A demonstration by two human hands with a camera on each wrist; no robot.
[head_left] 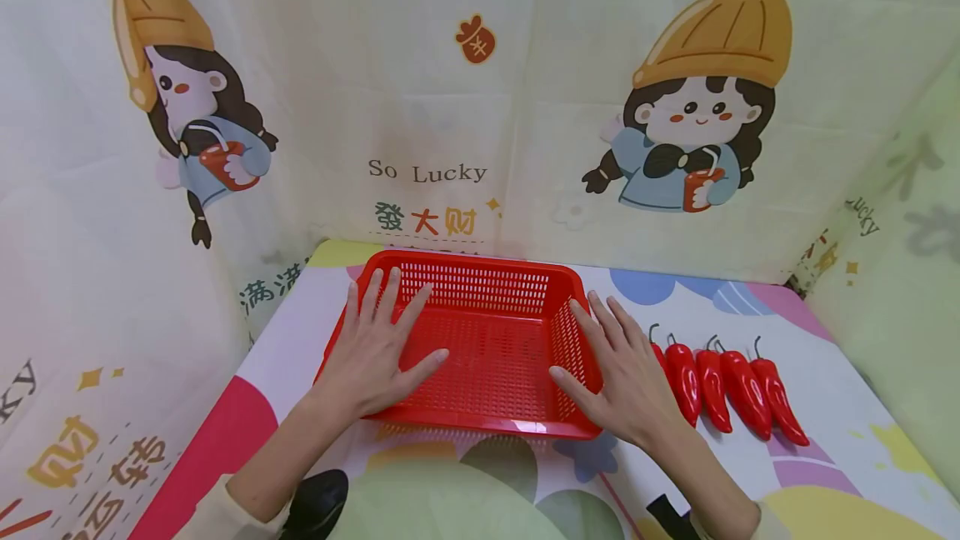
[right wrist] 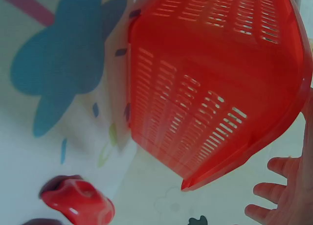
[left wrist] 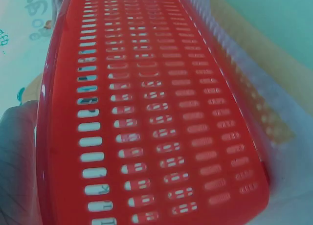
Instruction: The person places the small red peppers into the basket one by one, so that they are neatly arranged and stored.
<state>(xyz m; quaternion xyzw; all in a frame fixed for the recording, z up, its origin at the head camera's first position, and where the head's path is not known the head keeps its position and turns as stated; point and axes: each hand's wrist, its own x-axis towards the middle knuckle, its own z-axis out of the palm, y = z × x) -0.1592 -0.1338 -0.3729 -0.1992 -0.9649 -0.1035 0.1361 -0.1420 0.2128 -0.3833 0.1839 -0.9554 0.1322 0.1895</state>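
Head view shows a red plastic basket sitting on the worktop, roughly in front of the person, with slotted walls and a bare red bottom. Both hands are released, fingers straight and spread, gripping nothing. The left hand is over the left end of the basket, thumb pointing inward across the bottom; the right hand is at the right end, its thumb and fingertips reaching over the rim. Whether either palm touches the rim, I cannot tell.

Just right of the right hand, five shiny red peppers lie side by side in a row on the worktop, stems toward the back; the leftmost is partly hidden by that hand. The left wrist view is mostly filled by the basket's slotted wall, with part of the hand at the left edge. The right wrist view has fingers spread beyond the basket's rim and a pepper low in the frame. Behind the worktop stands a pale backdrop printed with cartoon figures and lettering.
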